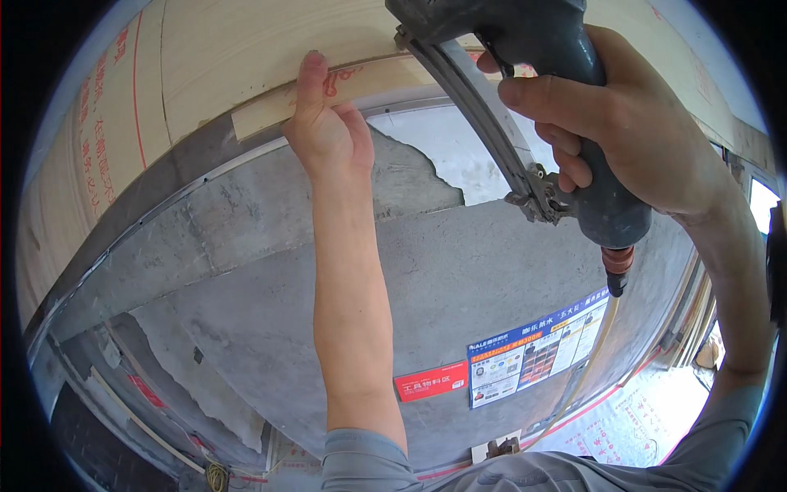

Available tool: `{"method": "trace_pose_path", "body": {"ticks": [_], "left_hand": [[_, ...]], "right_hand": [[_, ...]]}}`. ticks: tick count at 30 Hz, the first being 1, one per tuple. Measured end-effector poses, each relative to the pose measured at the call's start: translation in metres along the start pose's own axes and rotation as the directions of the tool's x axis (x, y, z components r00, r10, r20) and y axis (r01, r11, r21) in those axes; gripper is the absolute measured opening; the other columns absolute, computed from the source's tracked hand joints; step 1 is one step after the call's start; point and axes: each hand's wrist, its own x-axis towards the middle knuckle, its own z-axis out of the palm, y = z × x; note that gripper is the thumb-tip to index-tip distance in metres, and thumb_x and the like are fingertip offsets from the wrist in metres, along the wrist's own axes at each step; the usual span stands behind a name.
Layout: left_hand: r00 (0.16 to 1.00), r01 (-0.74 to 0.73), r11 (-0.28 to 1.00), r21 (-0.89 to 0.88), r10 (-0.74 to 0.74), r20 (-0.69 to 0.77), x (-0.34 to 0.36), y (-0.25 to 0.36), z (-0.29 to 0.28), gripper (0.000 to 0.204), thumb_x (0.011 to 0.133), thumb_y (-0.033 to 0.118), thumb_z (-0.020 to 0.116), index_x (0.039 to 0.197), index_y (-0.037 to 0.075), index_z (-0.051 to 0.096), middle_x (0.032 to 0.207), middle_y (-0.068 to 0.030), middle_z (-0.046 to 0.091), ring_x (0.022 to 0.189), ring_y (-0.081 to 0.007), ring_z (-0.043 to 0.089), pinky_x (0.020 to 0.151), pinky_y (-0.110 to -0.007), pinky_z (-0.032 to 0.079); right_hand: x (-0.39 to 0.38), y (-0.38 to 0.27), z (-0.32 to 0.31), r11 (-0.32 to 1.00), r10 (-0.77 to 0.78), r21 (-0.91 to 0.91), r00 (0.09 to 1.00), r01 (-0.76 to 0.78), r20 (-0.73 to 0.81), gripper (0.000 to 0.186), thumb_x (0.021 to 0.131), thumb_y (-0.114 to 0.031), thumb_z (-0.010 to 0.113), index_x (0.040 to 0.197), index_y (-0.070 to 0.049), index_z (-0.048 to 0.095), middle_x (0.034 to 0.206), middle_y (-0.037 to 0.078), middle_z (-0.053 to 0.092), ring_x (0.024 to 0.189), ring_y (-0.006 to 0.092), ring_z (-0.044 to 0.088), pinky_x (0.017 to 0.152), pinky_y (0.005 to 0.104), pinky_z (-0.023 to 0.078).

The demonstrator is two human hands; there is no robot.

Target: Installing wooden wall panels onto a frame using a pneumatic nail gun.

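Overhead, my left hand [329, 135] grips a narrow pale wooden strip [264, 113], its thumb pressed along the face and its fingers curled at the lower edge. The strip lies along the edge of a large plywood panel [229, 57]. My right hand [627, 119] is wrapped round the handle of a black air nail gun [613, 209], with the index finger near the trigger. The gun's long metal magazine [471, 107] slants across the view, and its nose runs out of the top of the picture. A reddish air fitting hangs from the handle's lower end.
A grey concrete wall [426, 262] with a broken patch stands below the panel. It carries a red sign [430, 383] and a blue-and-white poster [537, 353]. A pale hose [596, 348] hangs below the gun. Boards [691, 320] lean at the right, and a cable coil [216, 477] sits low left.
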Motion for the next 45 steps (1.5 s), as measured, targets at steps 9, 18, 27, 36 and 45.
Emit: {"method": "trace_pose_path", "body": {"ticks": [9, 18, 27, 36, 45], "left_hand": [[0.998, 0.021, 0.999, -0.035, -0.019, 0.064, -0.001, 0.006, -0.006, 0.042, 0.089, 0.012, 0.077, 0.125, 0.002, 0.06, 0.119, -0.006, 0.068, 0.114, -0.0212, 0.064, 0.104, -0.038, 0.051], [0.999, 0.004, 0.999, 0.04, -0.002, -0.048, 0.015, 0.034, -0.021, 0.038, 0.092, 0.017, 0.074, 0.124, 0.004, 0.06, 0.12, -0.0057, 0.068, 0.115, -0.0225, 0.064, 0.107, -0.041, 0.047], [0.999, -0.036, 0.996, 0.081, 0.036, 0.007, 0.012, 0.031, -0.023, 0.036, 0.093, 0.016, 0.071, 0.125, 0.006, 0.06, 0.123, -0.0056, 0.066, 0.116, -0.0218, 0.061, 0.104, -0.039, 0.047], [0.994, -0.092, 0.982, 0.166, 0.081, 0.071, 0.014, 0.034, -0.033, 0.034, 0.097, 0.018, 0.066, 0.129, 0.007, 0.059, 0.125, -0.0043, 0.064, 0.117, -0.0205, 0.059, 0.104, -0.039, 0.045], [0.998, 0.027, 0.982, 0.187, -0.018, -0.052, -0.002, 0.036, -0.019, 0.044, 0.093, 0.027, 0.074, 0.13, 0.007, 0.059, 0.126, -0.0024, 0.064, 0.119, -0.0165, 0.058, 0.103, -0.036, 0.043]], "right_hand": [[0.001, -0.019, 0.002, 0.996, -0.025, -0.079, 0.998, 0.029, 0.052, 0.029, 0.092, -0.027, 0.065, 0.105, -0.002, 0.063, 0.057, 0.001, 0.052, 0.045, 0.0111, 0.056, 0.05, 0.0308, 0.049], [0.019, -0.082, 0.01, 0.946, 0.321, -0.129, 0.912, -0.296, 0.256, 0.021, 0.094, -0.019, 0.061, 0.089, 0.001, 0.059, 0.062, 0.005, 0.058, 0.056, 0.0163, 0.059, 0.057, 0.0336, 0.049], [0.016, -0.097, 0.003, 0.948, 0.294, -0.209, 0.907, -0.239, 0.3, 0.02, 0.092, -0.02, 0.059, 0.088, 0.0, 0.061, 0.064, 0.006, 0.06, 0.057, 0.0158, 0.061, 0.058, 0.0337, 0.05], [0.02, -0.097, 0.015, 0.981, 0.18, -0.135, 0.927, -0.143, 0.33, 0.026, 0.092, -0.023, 0.057, 0.09, 0.002, 0.063, 0.069, 0.009, 0.064, 0.062, 0.0171, 0.063, 0.061, 0.0335, 0.05], [-0.035, -0.004, -0.004, 0.997, 0.056, -0.046, 0.996, -0.059, -0.066, 0.023, 0.091, -0.023, 0.065, 0.1, -0.001, 0.061, 0.056, 0.002, 0.053, 0.047, 0.013, 0.058, 0.051, 0.0317, 0.051]]}}
